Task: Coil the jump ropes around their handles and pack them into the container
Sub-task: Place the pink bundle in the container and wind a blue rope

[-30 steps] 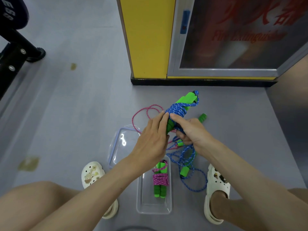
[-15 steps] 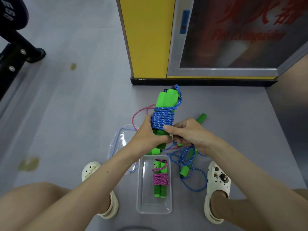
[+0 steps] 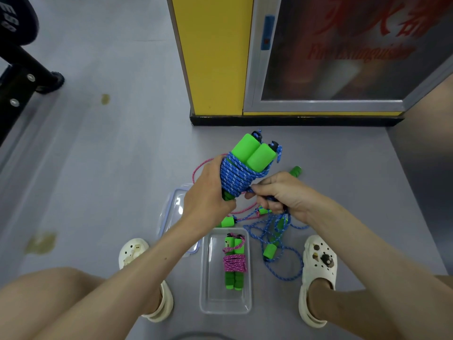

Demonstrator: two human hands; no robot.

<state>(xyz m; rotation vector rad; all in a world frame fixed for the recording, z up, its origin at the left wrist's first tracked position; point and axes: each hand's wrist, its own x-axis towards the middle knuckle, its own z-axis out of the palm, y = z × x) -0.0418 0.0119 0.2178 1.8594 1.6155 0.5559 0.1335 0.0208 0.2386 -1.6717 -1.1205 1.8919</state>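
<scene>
Between the feet, the clear rectangular plastic container (image 3: 205, 278) holds a coiled pink jump rope (image 3: 234, 262) on green handles. Above it, left hand (image 3: 208, 200) clamps around the blue rope bundle (image 3: 235, 176) on two green foam handles, tipped up and away; right hand (image 3: 282, 195), fingers curled, pinches the blue cord (image 3: 248, 189) at the coil's lower edge.

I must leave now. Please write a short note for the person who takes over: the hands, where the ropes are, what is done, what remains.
Left hand grips the blue bundle by its lower end, above the floor.
Right hand pinches its rope at the coil's lower edge.
Done: one pink bundle lies in the container; the lid lies beside it.
Left: finish the blue coil and pack it, then coil and pack the loose blue rope and the loose pink rope on the floor.
</scene>
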